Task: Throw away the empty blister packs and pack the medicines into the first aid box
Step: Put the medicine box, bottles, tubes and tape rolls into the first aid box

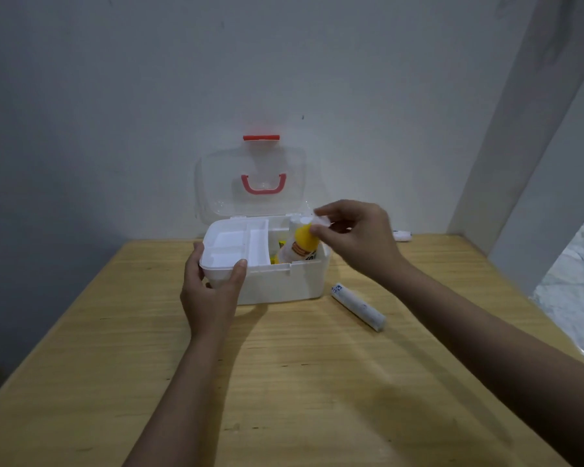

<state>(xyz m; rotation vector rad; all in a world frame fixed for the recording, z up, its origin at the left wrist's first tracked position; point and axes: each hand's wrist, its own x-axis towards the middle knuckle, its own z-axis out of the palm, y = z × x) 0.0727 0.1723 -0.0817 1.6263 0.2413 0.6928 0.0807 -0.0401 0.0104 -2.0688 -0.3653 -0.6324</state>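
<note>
Fingers (240, 264) of left hand (209, 291): clasped on the near-left corner of the first aid box (277, 284). Right hand (354, 237): pinching a clear packet (319, 221) over the yellow-capped bottle (300, 246) inside the box's right side. Lid (250, 183): upright, open. White tube (358, 306): on table (284, 382), right of box.

Wooden table (284, 382) against white wall (115, 96)

Head view, angled down (close) over table (284, 382).
</note>
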